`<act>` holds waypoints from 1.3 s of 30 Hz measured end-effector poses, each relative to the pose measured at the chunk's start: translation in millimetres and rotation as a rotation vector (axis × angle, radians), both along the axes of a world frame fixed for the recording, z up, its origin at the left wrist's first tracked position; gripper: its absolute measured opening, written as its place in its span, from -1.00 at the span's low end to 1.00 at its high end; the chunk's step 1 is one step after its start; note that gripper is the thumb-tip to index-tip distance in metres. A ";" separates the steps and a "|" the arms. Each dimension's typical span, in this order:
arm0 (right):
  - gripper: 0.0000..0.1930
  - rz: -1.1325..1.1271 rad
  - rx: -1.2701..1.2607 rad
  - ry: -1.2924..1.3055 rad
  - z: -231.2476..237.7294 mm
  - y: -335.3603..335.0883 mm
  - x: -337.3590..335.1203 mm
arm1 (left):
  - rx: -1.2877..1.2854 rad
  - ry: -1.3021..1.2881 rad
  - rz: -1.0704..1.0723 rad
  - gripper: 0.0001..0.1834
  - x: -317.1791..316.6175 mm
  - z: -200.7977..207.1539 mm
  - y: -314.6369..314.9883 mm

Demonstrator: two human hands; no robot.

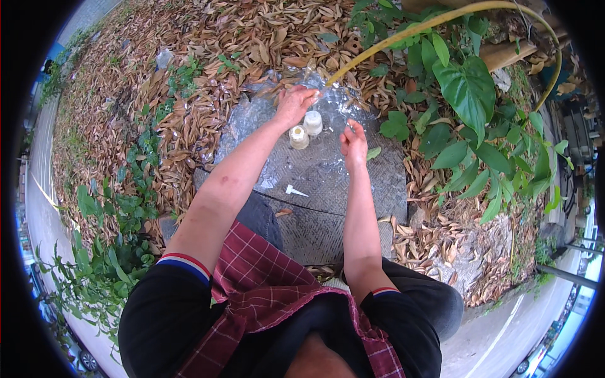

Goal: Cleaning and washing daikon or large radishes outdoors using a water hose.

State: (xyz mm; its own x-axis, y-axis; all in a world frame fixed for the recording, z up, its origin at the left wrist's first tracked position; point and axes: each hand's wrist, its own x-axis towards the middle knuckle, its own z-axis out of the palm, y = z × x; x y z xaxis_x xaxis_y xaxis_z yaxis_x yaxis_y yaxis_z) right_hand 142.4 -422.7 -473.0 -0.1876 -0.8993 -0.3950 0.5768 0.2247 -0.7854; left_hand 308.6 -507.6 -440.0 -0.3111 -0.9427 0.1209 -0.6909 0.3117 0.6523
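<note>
My left hand is closed, its fingertips pinched beside the end of a yellow hose. Something small and pale seems to sit between those fingertips, too small to name. Just below that hand two small whitish bottles stand side by side: a squat one with a yellowish top and a whiter one touching or nearly touching it. To their right, my right hand is raised with fingers curled and thumb pressed in; what it may hold cannot be made out. Nearer me, a white tapered nozzle tip lies on its side.
Under the bottles is a textured stone slab, its far part shiny and wet-looking, with a crack across it. Dry brown leaves surround it. Broad green leaves hang close on the right. A crumpled clear plastic piece lies far left.
</note>
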 end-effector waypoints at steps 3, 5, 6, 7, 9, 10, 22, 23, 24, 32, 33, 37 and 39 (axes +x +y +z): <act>-0.73 0.072 -0.113 0.187 22.2 -23.2 9.1 | -0.189 -0.154 -0.022 -0.78 2.5 -5.8 -0.8; -0.68 0.156 -0.163 0.257 19.5 -36.0 13.4 | -0.208 -0.184 -0.043 -0.78 -3.2 -2.8 0.8; -0.69 0.105 -0.246 0.359 16.3 -41.3 19.9 | -0.252 -0.247 -0.056 -0.77 -5.8 -1.0 0.2; -0.70 0.062 -0.326 0.459 14.0 -45.5 25.3 | -0.294 -0.312 -0.063 -0.77 -6.4 -0.9 0.6; -0.71 0.040 -0.384 0.737 10.8 -48.9 25.2 | -0.340 -0.359 -0.070 -0.76 -8.7 0.4 -0.7; -0.72 0.106 -0.294 0.871 25.0 -46.7 33.0 | -0.380 -0.416 -0.060 -0.76 -2.0 -2.2 -0.3; -0.82 0.170 -0.132 1.296 49.2 -47.5 38.0 | -0.431 -0.458 -0.088 -0.75 -4.0 -2.1 0.7; -0.83 0.174 -0.167 1.296 47.2 -49.8 38.1 | -0.431 -0.457 -0.090 -0.75 -4.5 -3.0 0.5; -0.83 0.178 -0.202 1.296 45.0 -50.7 37.7 | -0.380 -0.433 -0.080 -0.74 -4.6 -3.9 0.6; -0.77 0.156 -0.275 0.850 31.6 -48.6 28.0 | -0.165 -0.129 -0.081 -0.74 -2.6 -14.3 -1.3; -0.77 0.245 -0.217 0.842 35.7 -44.2 27.4 | -0.086 -0.058 -0.076 -0.74 0.3 -15.8 -2.9; -0.76 0.268 -0.067 0.703 35.8 -31.8 18.0 | 0.174 0.153 -0.094 -0.74 -2.8 -11.4 -4.7; -0.74 0.090 -0.253 0.953 27.3 -30.5 14.8 | 0.181 0.150 -0.115 -0.74 -4.0 -13.3 -7.5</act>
